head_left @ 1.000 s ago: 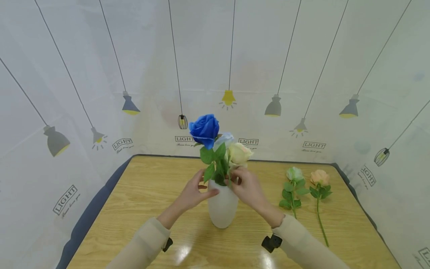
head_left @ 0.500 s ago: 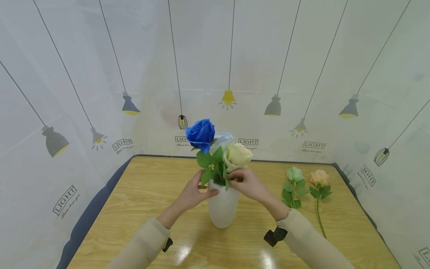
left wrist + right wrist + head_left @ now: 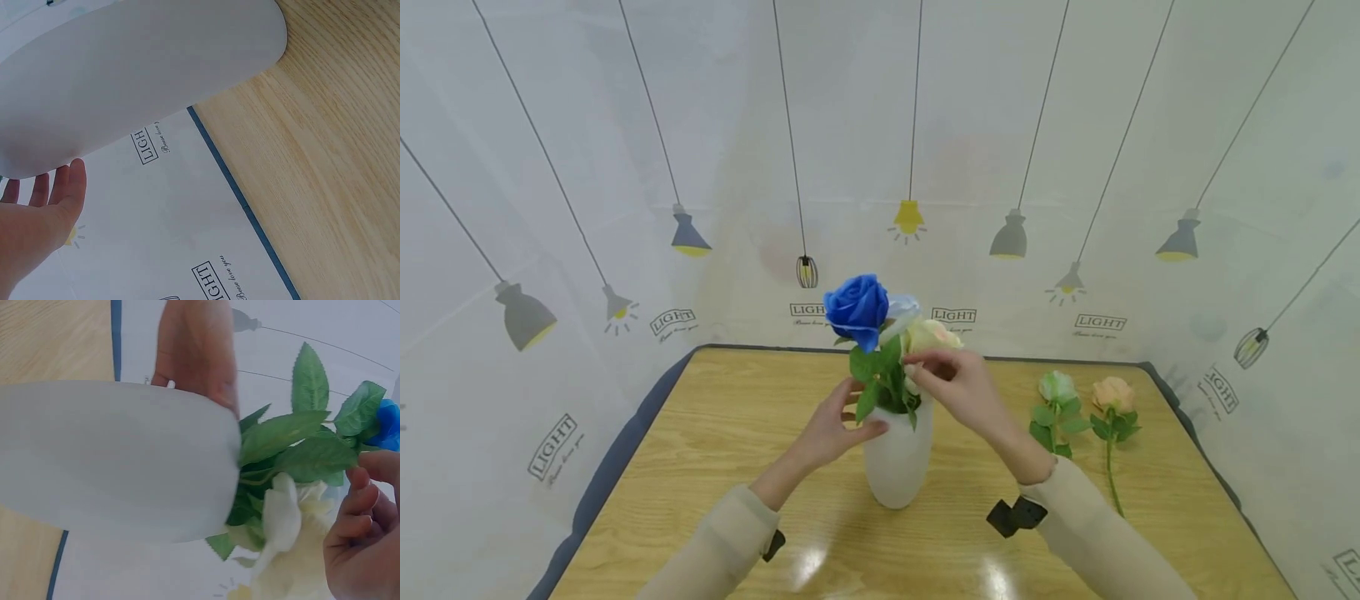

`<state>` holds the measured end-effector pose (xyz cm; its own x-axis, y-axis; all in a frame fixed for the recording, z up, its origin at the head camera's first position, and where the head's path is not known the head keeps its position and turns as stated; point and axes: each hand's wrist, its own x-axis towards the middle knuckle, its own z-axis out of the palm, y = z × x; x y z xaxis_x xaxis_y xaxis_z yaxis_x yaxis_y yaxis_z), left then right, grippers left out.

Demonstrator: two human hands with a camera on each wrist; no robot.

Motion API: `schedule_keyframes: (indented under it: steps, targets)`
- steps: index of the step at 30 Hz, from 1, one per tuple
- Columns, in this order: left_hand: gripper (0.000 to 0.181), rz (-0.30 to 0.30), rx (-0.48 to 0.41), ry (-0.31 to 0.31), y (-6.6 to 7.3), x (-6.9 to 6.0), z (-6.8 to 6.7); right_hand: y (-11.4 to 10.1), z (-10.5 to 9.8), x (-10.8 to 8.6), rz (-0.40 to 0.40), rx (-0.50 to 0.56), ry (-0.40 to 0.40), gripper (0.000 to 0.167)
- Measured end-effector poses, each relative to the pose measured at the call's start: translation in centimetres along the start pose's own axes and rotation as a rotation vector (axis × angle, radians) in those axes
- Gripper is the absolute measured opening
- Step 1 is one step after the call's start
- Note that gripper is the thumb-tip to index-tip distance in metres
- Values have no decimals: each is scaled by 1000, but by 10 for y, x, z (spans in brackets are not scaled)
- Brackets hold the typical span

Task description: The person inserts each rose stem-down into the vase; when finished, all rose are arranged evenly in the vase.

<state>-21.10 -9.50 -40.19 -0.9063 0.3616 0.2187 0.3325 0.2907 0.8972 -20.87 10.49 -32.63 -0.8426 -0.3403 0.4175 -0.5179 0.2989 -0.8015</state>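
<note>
A white vase (image 3: 898,462) stands upright on the table, holding a blue rose (image 3: 856,310), a pale blue rose (image 3: 901,307) and a cream rose (image 3: 934,335) with green leaves. My left hand (image 3: 833,427) holds the vase at its upper left side, thumb in front and fingers behind; its fingertips (image 3: 76,172) meet the vase wall in the left wrist view. Above the rim, my right hand (image 3: 961,387) has thumb and forefinger together. In the right wrist view they pinch the tip of a green leaf (image 3: 319,457). The stems' lower parts are hidden inside the vase.
At the table's right lie a pale green rose (image 3: 1057,387) and a peach rose (image 3: 1114,395), each with stem and leaves. The wooden table (image 3: 700,442) ends against a white cloth backdrop (image 3: 962,108) printed with lamps.
My right hand has drawn back from the vase mouth, up and to the right. The blue rose has dipped lower, swaying left and then back right. My left hand has stayed on the vase.
</note>
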Motion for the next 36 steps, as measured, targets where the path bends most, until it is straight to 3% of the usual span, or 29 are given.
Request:
schedule_keyframes:
  steps: [3,10,16,27,36]
  targets:
    - [60,-2,-3,-5,0,0,0,-14,1,6,-25,-1,19,16]
    - [62,-6,-22,-9,-2,0,-1,3,10,32,-42,-42,-38,18]
    - [68,-13,-36,-17,-3,0,-1,3,16,43,-24,-114,-103,12]
    - [67,14,-33,-20,-4,-1,-1,4,22,43,-33,-80,-115,11]
    - [64,39,-61,-21,-7,1,-1,19,31,36,-127,-147,-146,10]
